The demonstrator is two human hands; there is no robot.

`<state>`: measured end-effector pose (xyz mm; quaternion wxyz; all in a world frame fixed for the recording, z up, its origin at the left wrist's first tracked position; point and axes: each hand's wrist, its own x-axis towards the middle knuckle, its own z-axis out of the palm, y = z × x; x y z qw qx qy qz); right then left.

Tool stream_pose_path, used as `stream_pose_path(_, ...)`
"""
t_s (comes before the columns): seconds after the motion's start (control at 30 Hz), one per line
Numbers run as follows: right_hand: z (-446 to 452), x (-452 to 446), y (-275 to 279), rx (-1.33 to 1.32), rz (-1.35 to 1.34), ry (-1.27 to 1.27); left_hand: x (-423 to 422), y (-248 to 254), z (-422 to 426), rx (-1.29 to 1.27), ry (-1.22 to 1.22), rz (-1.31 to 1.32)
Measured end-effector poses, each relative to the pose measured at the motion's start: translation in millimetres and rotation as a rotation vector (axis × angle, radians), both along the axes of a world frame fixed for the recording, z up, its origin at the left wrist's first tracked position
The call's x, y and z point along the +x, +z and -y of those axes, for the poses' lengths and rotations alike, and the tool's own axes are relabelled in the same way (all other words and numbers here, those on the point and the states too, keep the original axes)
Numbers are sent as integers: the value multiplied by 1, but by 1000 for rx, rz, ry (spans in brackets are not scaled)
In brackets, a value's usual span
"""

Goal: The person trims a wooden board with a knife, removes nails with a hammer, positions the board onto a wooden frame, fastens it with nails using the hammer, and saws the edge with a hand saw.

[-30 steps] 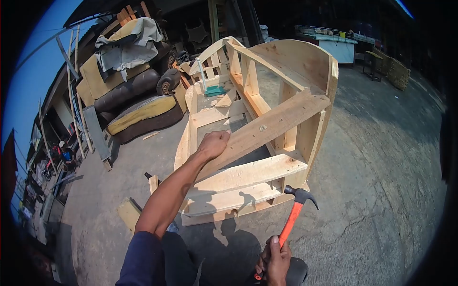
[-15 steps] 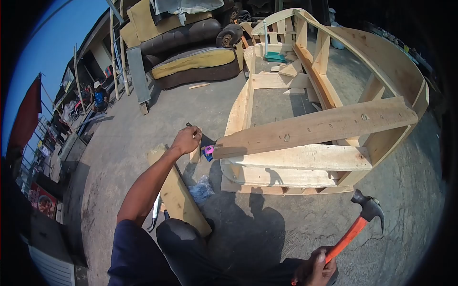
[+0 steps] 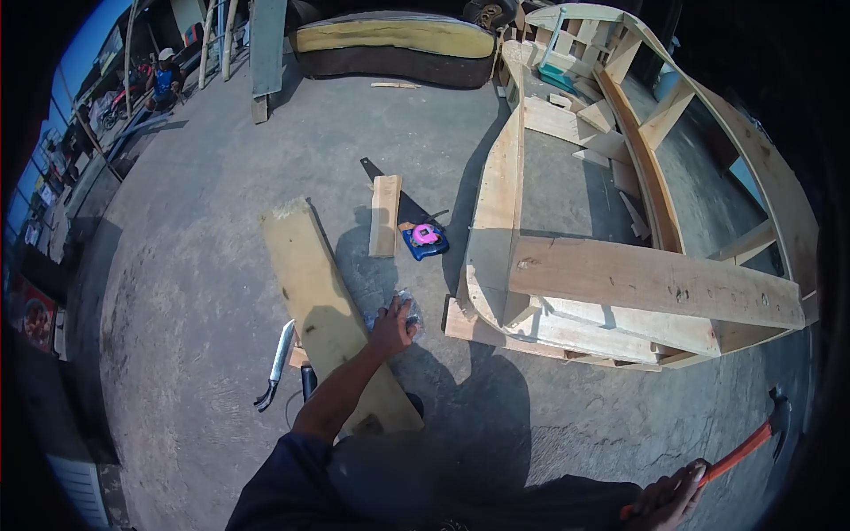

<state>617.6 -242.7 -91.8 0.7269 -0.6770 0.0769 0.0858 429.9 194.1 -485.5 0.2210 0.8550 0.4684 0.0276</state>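
My left hand [image 3: 394,329] reaches down to the ground, its bent fingers on a crumpled clear plastic bag [image 3: 409,305]. The bag's contents are hidden. Off to the right, my right hand [image 3: 670,497] is wrapped round the orange handle of a claw hammer [image 3: 742,453], whose dark head points outward. Under my left forearm lies a pale plank [image 3: 312,274]. Beyond the bag are a short wood block [image 3: 385,217], a dark handsaw [image 3: 413,209] and a pink tape measure [image 3: 425,234] resting on a blue part, apparently the saw's handle.
A curved wooden frame [image 3: 496,203] stands to the right, a broad board [image 3: 655,279] across its near end. Left of the plank lies a metal tool with a dark grip [image 3: 276,365]. A worn sofa [image 3: 394,57] is at the back; a person [image 3: 165,81] sits far left.
My left hand has come down and back from near the wood block to the plastic bag. The hammer has swung outward to the right and lower. My view has tipped downward.
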Motion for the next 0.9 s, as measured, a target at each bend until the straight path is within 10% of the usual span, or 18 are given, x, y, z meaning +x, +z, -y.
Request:
stream_pose_path(0.27, -61, -69, 27, -290, 164, -210, 45, 35, -73, -159, -85, 171)
stream_pose_path(0.5, -67, -77, 22, -323, 260, -236, 9, 70, -101, -301, 317, 564)
stream_pose_path(0.57, -64, -66, 13, -264, 215, -233, 11, 35, -105, 391, 543, 571)
stream_pose_path(0.9, -45, -20, -3, -120, -169, 74, 97, 26, -89, 112, -112, 538)
